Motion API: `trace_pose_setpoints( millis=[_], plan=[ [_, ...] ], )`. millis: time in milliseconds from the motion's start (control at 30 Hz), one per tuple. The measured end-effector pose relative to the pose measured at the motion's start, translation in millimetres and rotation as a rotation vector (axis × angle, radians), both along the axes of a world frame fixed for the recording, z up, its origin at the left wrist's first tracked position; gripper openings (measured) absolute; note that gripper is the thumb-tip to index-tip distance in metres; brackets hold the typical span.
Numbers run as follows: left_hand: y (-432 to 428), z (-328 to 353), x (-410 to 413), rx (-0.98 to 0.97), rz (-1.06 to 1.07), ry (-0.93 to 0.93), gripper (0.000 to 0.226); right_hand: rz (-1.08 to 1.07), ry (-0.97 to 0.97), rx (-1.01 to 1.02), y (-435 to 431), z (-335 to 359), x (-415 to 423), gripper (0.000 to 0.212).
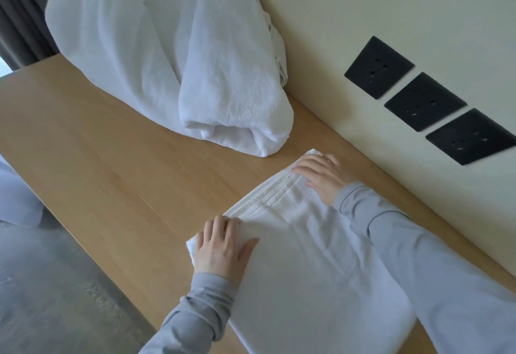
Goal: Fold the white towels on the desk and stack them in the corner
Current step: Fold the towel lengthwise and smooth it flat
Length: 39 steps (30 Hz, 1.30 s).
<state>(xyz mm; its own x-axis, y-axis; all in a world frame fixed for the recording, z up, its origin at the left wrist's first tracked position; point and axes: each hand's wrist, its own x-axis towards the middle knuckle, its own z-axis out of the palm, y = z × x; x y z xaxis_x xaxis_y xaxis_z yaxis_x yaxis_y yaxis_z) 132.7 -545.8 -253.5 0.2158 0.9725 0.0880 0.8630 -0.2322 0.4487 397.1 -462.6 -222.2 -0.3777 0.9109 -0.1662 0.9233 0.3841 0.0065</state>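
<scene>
A white towel (312, 264) lies flat on the wooden desk (106, 158) in front of me, its ribbed border at the far end. My left hand (220, 247) presses flat on the towel's near-left corner, fingers straight. At the far corner by the wall my right hand (324, 174) rests flat on the towel, fingers spread. Further back, a large heap of crumpled white towels (173, 57) fills the desk's far end against the wall.
A cream wall runs along the desk's right side with three black sockets (424, 102). Dark curtains (19, 12) hang at the top left. Grey floor (42, 297) lies beyond the desk's left edge, and a white fabric (14, 194) shows there.
</scene>
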Motion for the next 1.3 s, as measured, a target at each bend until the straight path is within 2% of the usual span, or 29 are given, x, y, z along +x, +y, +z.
trace_pose_setpoints(
  millis=[67,167,267,367,467,567,767,933,1033,1133,1233,1300],
  plan=[
    [4.7,-2.3,1.1,-0.056,0.057,-0.044,0.059,0.001,-0.009,0.029,5.8,1.3,0.9,0.033],
    [11.4,-7.7,-1.6,-0.091,0.078,-0.108,0.048,0.031,-0.013,0.135,10.7,4.9,-2.5,0.017],
    [16.9,-8.5,-3.2,-0.135,0.082,-0.139,0.041,0.083,-0.012,0.203,11.3,4.0,-3.3,0.021],
    [18.0,-10.1,-5.6,-0.080,0.063,-0.158,0.045,0.101,-0.026,0.174,15.7,5.4,-1.7,0.020],
    [17.4,-9.3,-8.0,-0.066,0.036,-0.164,0.060,0.074,-0.046,0.054,20.6,5.8,-1.8,0.006],
    [17.1,-10.7,-10.4,-0.072,0.027,-0.168,0.042,0.101,-0.043,-0.025,26.5,4.1,-1.2,0.014],
    [17.8,-7.7,-9.0,-0.160,0.000,-0.214,0.033,0.106,-0.040,-0.030,26.2,7.8,1.5,0.009],
    [23.7,-7.7,-15.5,-0.177,-0.013,-0.209,0.027,-0.023,-0.010,-0.042,27.1,9.3,8.0,0.004],
    [34.0,-7.9,-17.1,-0.251,0.022,-0.158,0.027,-0.098,-0.117,-0.097,35.2,3.9,5.0,0.006],
    [37.5,-7.3,-15.9,-0.283,-0.005,-0.060,0.029,-0.184,-0.200,-0.180,46.7,0.5,0.3,0.018],
    [32.3,-5.0,-16.7,-0.254,-0.003,-0.123,0.031,-0.196,-0.117,-0.149,48.3,-3.2,0.7,0.018],
    [29.3,-5.8,-20.0,-0.139,-0.028,-0.110,0.036,-0.181,-0.064,-0.065,45.3,-6.4,-0.6,0.018]
  ],
)
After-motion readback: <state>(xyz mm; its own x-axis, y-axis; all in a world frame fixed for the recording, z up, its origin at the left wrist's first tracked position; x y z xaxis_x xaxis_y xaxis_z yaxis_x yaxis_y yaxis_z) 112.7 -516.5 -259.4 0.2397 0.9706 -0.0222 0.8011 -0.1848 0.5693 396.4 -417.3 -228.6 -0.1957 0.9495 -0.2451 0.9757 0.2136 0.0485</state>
